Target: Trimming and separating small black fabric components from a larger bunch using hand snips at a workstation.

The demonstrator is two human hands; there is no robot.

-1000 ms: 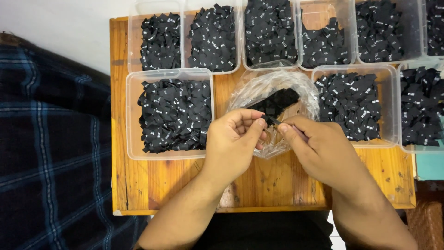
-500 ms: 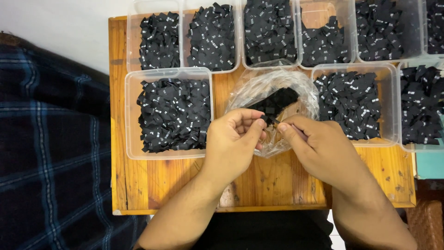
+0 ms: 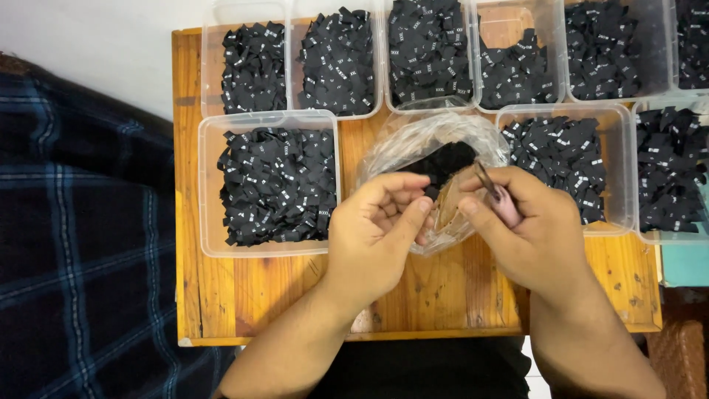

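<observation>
Head view: your clear crinkled plastic bag of small black fabric labels stays at frame centre on the orange wooden table. Your left hand still pinches its edge; your right hand, barely shifted, now grips pink-handled tweezers.
</observation>
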